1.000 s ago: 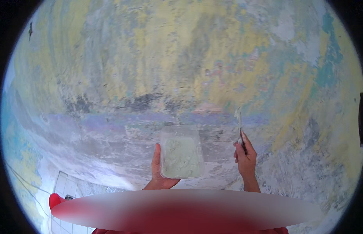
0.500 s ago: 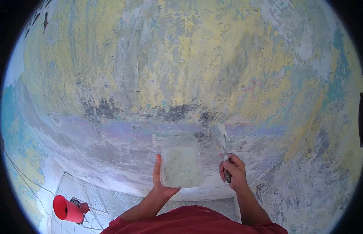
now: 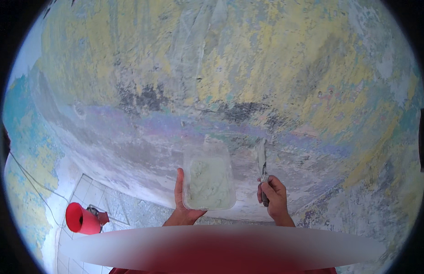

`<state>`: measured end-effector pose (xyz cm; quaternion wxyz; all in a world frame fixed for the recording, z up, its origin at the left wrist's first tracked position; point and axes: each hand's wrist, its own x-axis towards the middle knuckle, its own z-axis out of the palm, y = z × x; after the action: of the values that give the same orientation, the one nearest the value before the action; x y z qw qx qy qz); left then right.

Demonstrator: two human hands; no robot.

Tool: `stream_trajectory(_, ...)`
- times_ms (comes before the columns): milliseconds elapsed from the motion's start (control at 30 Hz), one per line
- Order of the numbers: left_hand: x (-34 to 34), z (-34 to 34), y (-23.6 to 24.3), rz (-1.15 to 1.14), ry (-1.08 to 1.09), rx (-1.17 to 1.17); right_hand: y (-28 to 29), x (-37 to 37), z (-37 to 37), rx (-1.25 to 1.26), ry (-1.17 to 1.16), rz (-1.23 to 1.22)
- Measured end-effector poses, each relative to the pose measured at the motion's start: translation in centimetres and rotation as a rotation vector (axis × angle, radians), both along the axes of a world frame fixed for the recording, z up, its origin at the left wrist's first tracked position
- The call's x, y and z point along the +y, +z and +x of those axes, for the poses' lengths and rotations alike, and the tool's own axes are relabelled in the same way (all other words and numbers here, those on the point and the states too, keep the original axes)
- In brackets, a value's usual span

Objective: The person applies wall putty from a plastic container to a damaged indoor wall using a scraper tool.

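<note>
My left hand (image 3: 185,215) supports a clear rectangular plastic tub (image 3: 233,187) from below and along its left side, thumb up against the wall of it. Pale greenish-white putty (image 3: 209,185) with a lumpy surface fills the tub's bottom. To the right of the tub, my right hand (image 3: 276,198) grips the dark handle of a putty knife (image 3: 262,157). The knife's blade points up and away from me, smeared with whitish putty and apart from the tub. Both hands are in front of a patchy wall (image 3: 275,68) with yellow, grey and lilac layers.
At the lower left a red bucket-like thing (image 3: 84,219) lies on its side on light floor tiles (image 3: 91,189). A thin cable (image 3: 36,177) runs down the left side towards it. A blurred patch hides the lower middle of the view, my forearms included.
The view has shifted, so the wall marks sit higher and further right. Both hands still hold the tub and the putty knife, the knife more upright now.
</note>
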<state>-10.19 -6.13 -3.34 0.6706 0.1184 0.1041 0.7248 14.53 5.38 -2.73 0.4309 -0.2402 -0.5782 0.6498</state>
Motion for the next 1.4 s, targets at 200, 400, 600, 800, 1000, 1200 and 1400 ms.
stream_trajectory(200,-3.2,-0.9,-0.1,-0.011,0.109,0.012,0.7,-0.9,-2.7,0.015,0.013,0.019)
stream_trajectory(400,-6.6,-4.4,-0.8,-0.049,0.180,-0.012,0.6,-2.6,-5.6,-0.014,0.034,-0.059)
stream_trajectory(600,-9.1,-11.9,-0.5,0.044,0.102,-0.042,2.2,-3.2,-10.7,-0.006,-0.124,0.189)
stream_trajectory(800,-11.8,-20.8,0.1,0.069,0.020,-0.033,5.7,-6.2,-16.8,0.055,-0.275,0.246)
stream_trajectory(1000,-13.0,-26.2,0.8,0.074,0.034,0.015,11.5,-7.8,-20.0,-0.084,-0.329,0.452)
stream_trajectory(1200,-13.4,-27.5,2.0,0.054,0.123,0.020,20.4,-6.6,-21.6,-0.197,-0.420,1.023)
stream_trajectory(1400,-14.2,-28.9,3.1,0.081,0.156,0.030,28.3,-6.6,-25.8,-0.245,-0.429,1.241)
